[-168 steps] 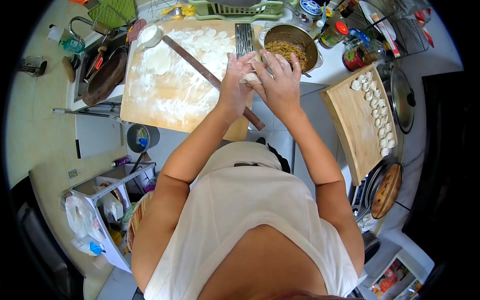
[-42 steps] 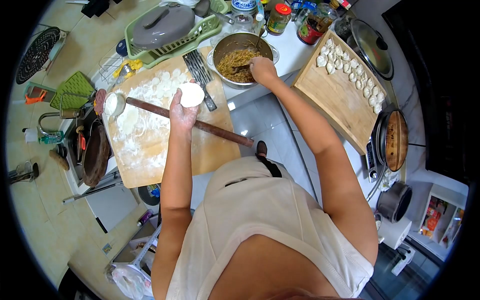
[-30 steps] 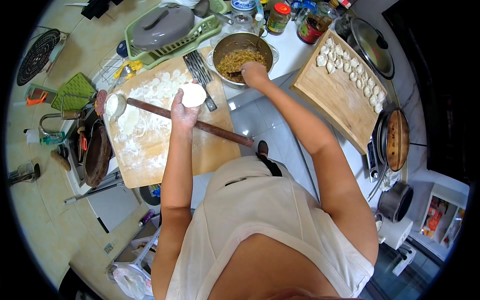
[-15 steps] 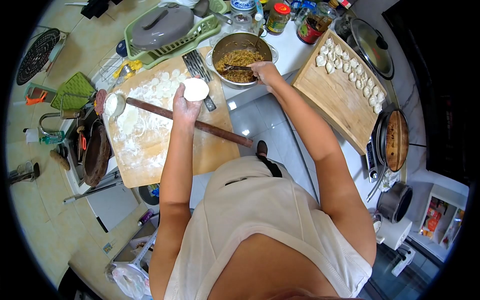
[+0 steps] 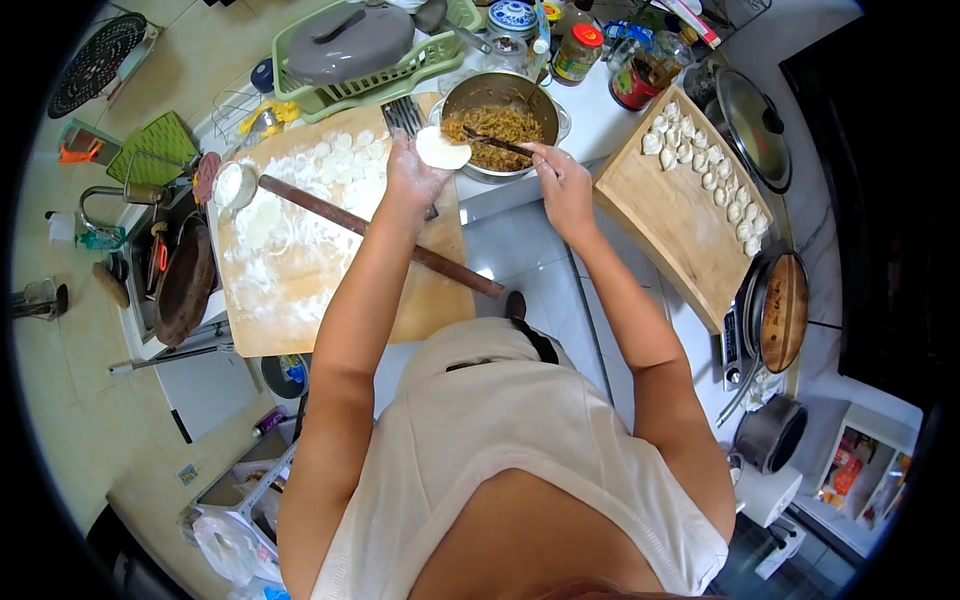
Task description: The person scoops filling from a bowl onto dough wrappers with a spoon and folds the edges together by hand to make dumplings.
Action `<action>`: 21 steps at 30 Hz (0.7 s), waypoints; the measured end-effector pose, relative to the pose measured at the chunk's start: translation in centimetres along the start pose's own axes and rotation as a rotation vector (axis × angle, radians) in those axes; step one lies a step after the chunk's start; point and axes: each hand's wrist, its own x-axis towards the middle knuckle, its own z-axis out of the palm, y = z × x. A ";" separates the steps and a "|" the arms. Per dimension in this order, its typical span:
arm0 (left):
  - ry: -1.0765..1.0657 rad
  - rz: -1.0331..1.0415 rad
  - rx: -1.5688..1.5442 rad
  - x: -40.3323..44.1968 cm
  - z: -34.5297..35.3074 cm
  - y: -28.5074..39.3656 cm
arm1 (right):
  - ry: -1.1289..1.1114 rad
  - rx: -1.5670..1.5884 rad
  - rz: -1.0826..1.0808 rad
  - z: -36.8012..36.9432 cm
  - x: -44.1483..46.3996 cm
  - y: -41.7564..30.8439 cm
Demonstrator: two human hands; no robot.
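Observation:
A round white dough wrapper rests on my left hand, beside the rim of a metal pot. My right hand grips the handle of a dark utensil, whose tip reaches over the brown chopped filling near the wrapper. Whether the tip carries filling is too small to tell. Below and left of my left hand, a long rolling pin lies across the floured wooden board. Several flat wrappers lie near the board's back edge.
At right, a wooden tray bears several folded dumplings. A bowl of flour stands at the board's back left. Behind are a green rack and a red-lidded jar. A sink is at far left.
My left hand has moved right with the wrapper, up to the pot. My right hand has shifted right and down, and the utensil now points toward the wrapper. The whole view has shifted slightly.

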 end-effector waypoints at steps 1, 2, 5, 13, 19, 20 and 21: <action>-0.017 -0.016 -0.008 -0.3 0.9 -0.3 | 0.041 -0.043 -0.120 0.2 -0.3 0.0; -0.062 -0.015 0.008 -0.5 1.3 -0.7 | 0.027 -0.067 -0.111 0.3 -0.8 -0.1; -0.057 -0.038 -0.055 -0.3 2.0 -1.1 | 0.008 -0.194 -0.233 0.4 -1.7 0.3; 0.040 -0.110 -0.100 -0.6 3.2 -0.1 | -0.002 -0.499 -0.573 0.3 -2.8 1.1; 0.062 -0.110 -0.137 -0.9 3.0 0.4 | -0.073 -0.571 -0.614 -1.0 -3.1 0.2; 0.065 -0.106 -0.150 -1.0 3.0 0.5 | -0.076 -0.571 -0.605 -1.2 -3.0 -0.1; 0.043 -0.068 -0.150 -0.6 2.5 0.7 | -0.038 -0.530 -0.593 -1.3 -2.9 -0.2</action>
